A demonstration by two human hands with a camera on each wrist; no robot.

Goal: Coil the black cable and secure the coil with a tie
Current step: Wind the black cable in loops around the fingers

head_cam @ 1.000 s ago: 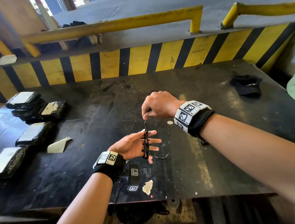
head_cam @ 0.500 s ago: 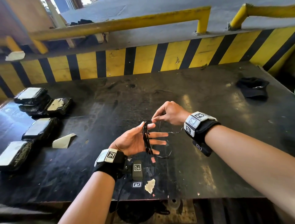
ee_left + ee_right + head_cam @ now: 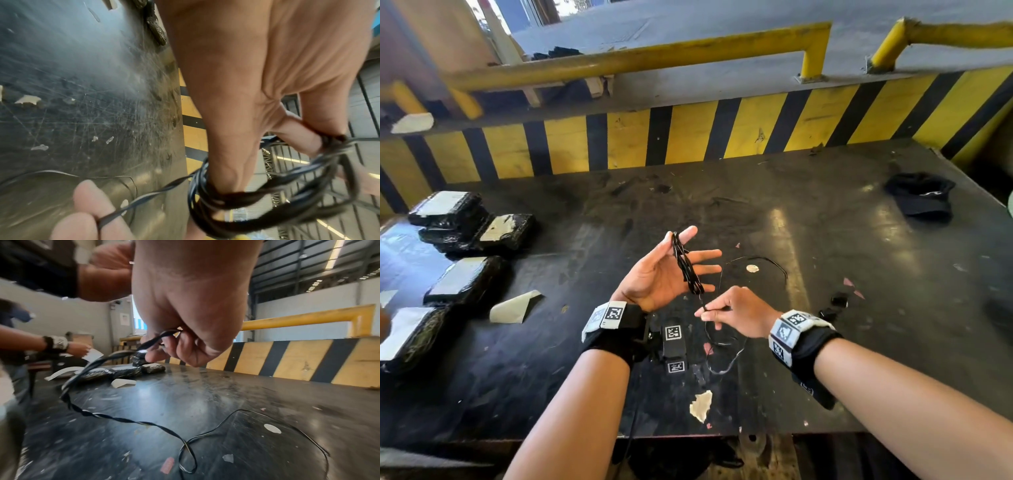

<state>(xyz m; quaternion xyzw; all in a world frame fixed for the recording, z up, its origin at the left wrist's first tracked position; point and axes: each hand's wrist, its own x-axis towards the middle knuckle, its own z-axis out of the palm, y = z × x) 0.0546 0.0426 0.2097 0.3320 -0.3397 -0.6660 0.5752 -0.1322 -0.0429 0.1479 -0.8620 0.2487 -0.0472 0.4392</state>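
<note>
As before, right hand (image 3: pixel 739 310) now below coil (image 3: pixel 686 265).

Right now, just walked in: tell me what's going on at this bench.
A person is coiling a thin black cable by hand. The left hand is held palm up with fingers spread, and the finished loops are wound around them from index finger to little finger. The right hand pinches the loose run of cable just below the coil. A good length of cable lies slack on the black table. No tie is on the coil yet.
</note>
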